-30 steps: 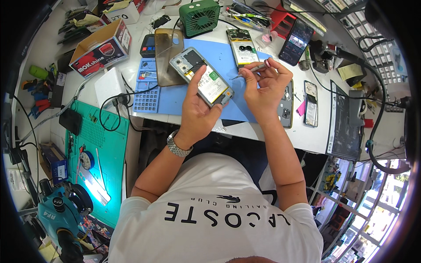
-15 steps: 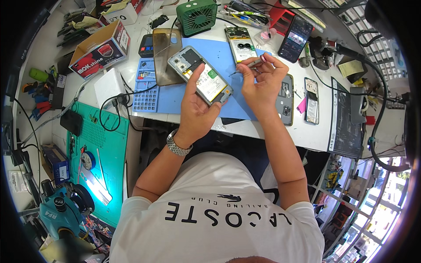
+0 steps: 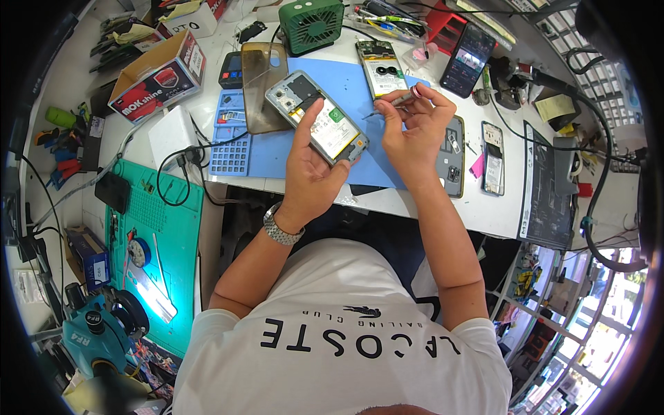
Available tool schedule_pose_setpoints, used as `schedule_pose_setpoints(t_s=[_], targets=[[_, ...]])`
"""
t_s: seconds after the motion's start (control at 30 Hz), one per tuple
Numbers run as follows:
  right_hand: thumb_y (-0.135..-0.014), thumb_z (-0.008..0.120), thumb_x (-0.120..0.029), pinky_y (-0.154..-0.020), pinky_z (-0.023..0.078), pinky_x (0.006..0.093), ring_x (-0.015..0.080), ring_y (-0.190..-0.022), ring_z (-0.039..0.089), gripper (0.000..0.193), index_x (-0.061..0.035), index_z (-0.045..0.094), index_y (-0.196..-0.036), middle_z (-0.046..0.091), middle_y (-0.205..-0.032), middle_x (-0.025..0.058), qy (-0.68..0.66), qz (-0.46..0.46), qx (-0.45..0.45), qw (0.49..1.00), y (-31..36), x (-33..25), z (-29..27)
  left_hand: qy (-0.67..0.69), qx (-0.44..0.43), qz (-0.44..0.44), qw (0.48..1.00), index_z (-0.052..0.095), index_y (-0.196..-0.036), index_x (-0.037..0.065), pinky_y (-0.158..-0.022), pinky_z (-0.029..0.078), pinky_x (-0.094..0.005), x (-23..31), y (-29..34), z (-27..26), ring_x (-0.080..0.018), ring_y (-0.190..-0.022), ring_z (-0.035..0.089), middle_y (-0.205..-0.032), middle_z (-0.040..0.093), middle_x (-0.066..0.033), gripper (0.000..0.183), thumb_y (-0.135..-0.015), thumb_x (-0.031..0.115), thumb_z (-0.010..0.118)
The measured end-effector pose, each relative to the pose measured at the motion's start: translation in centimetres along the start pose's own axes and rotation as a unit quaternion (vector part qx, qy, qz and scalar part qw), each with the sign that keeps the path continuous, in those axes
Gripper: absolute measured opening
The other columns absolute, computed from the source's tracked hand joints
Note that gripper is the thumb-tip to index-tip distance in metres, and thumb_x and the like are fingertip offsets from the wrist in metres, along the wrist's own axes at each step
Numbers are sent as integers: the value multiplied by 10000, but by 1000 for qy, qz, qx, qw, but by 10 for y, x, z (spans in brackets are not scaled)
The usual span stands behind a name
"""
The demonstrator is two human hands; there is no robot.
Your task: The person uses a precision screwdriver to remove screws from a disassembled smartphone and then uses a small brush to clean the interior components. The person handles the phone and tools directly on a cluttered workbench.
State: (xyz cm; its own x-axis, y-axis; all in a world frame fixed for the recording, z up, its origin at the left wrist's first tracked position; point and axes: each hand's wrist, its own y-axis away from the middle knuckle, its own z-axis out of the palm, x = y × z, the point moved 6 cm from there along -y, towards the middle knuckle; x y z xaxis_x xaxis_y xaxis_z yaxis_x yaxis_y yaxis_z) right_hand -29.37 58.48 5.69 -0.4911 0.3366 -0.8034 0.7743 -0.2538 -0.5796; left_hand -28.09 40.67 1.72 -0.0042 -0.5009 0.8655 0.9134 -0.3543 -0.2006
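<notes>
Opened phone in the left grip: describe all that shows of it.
The opened phone is a flat slab with rounded corners and a grey frame that looks like metal or plastic. Its inside lies bare: a dark panel near the camera end, a pale battery with a green patch, and a grey module at the other end. It slants, camera end toward the upper left, over the blue mat. The left grip holds it. Its underside is hidden.
</notes>
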Motion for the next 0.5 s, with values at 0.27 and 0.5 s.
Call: schedule_pose_setpoints(t_s=[0.27, 0.5], targets=[[-911, 672, 166, -798, 606, 291, 209, -948, 704, 570, -24, 301, -1299, 638, -1065, 195, -4, -3, -2, 1000, 0, -1, 3, 9, -2, -1, 1000, 163, -1666, 88, -1137, 519, -494, 1, 0, 0, -308, -1405, 529, -1541, 427, -173, 932, -875, -230, 537], [-913, 677, 162, -782, 597, 281, 207, -942, 702, 570, -24, 303, -1301, 640, -1060, 194, -5, -6, -3, 1000, 0, 1, 4, 18, -1, -3, 1000, 162, -1664, 81, -1133, 517, -477, 2, 0, 1, -306, -1407, 519, -1531, 415, -174, 936, -858, -229, 523]])
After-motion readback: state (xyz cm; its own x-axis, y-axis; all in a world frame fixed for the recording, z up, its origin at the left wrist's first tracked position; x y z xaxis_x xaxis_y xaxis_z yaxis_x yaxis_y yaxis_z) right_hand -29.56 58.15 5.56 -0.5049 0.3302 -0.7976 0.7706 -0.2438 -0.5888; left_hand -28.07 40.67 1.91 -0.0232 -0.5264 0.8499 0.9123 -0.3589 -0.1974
